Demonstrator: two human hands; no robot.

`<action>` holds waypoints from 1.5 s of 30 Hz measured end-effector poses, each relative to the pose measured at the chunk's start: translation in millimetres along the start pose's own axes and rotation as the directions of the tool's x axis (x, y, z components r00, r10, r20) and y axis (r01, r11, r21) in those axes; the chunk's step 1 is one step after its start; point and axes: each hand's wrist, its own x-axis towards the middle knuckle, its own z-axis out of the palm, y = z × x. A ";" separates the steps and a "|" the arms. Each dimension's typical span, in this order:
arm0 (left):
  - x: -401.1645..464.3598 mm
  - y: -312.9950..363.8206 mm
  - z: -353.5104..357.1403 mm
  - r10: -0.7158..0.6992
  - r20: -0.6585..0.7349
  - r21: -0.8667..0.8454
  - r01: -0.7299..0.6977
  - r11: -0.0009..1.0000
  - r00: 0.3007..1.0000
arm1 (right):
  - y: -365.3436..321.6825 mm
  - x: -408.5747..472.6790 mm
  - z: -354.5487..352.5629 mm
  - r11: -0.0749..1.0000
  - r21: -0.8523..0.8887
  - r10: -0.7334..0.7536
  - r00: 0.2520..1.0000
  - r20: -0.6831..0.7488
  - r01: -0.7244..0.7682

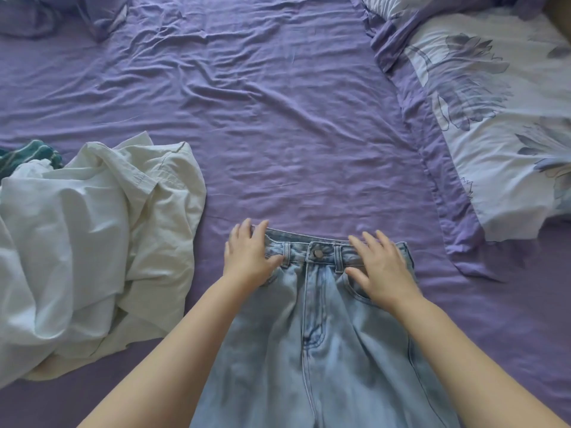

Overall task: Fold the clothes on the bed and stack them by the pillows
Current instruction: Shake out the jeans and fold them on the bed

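Light blue jeans lie flat on the purple bed sheet, front side up, waistband pointing away from me and legs running off the bottom edge. My left hand rests flat on the waistband's left end, fingers spread. My right hand presses flat on the right side, over the pocket. A floral pillow lies at the right. A crumpled white shirt sits in a heap at the left.
A teal patterned garment peeks out behind the white heap. Another purple pillow or bedding corner lies at the far upper left. Wrinkled sheet stretches between the jeans and the far side.
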 end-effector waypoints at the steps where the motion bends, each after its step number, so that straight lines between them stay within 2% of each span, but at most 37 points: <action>1: 0.3 -3.2 4.5 -0.073 -0.011 -0.038 0.072 0.997 0.997 | 4.0 -1.1 5.6 0.998 -0.034 0.050 0.999 -0.014 -0.050; 4: 0.6 -8.6 15.4 -0.202 -0.105 -0.130 0.188 0.974 0.974 | 11.4 -7.4 16.5 0.977 -0.011 0.212 0.970 -0.116 -0.215; 6: 2.8 -10.3 17.0 -0.227 -0.145 -0.155 0.205 0.966 0.963 | 14.1 -11.8 19.8 0.945 0.146 0.314 0.938 -0.144 -0.294; 9: 8.5 -13.5 9.0 -0.335 -0.079 -0.322 0.294 0.900 0.939 | 15.2 -17.5 17.8 0.822 0.457 0.437 0.891 -0.122 -0.340; 11: 9.3 -16.4 0.5 -0.392 -0.016 -0.442 0.345 0.828 0.920 | 15.4 -20.1 12.8 0.786 0.510 0.475 0.869 -0.137 -0.349; 14: -2.0 -13.1 -13.2 -0.326 0.033 -0.506 0.297 0.809 0.945 | 11.0 -24.0 -1.5 0.774 0.517 0.497 0.856 -0.142 -0.364; 17: -21.4 -0.1 -28.0 -0.240 0.021 -0.576 0.208 0.791 0.971 | 1.3 -31.0 -21.2 0.754 0.591 0.452 0.880 -0.149 -0.287; 21: -59.0 19.2 -56.1 -0.162 0.019 -0.643 0.136 0.753 0.987 | -15.4 -56.5 -54.8 0.668 0.736 0.380 0.901 -0.207 -0.112; 23: -81.7 26.3 -73.4 -0.137 0.020 -0.652 0.117 0.749 0.990 | -20.4 -73.1 -73.6 0.635 0.764 0.362 0.917 -0.168 -0.111; 26: -116.4 31.7 -105.8 -0.089 -0.019 -0.562 0.063 0.825 0.996 | -22.4 -97.6 -101.3 0.649 0.744 0.331 0.940 -0.088 -0.158; 28: -138.0 34.3 -132.6 -0.066 -0.069 -0.522 0.020 0.853 0.995 | -23.4 -111.1 -123.7 0.660 0.738 0.306 0.948 -0.092 -0.142; 34: -203.6 47.7 -228.0 -0.057 -0.282 -0.600 -0.130 0.789 0.958 | -46.7 -148.4 -216.2 0.581 0.814 0.285 0.934 -0.217 0.012; 40: -269.1 63.8 -320.2 -0.030 -0.437 -0.624 -0.279 0.730 0.899 | -83.8 -205.4 -323.6 0.463 0.846 0.227 0.887 -0.401 0.264; 45: -330.5 71.8 -385.9 0.035 -0.576 -0.601 -0.452 0.659 0.817 | -109.6 -275.1 -409.4 0.511 0.746 0.198 0.785 -0.586 0.428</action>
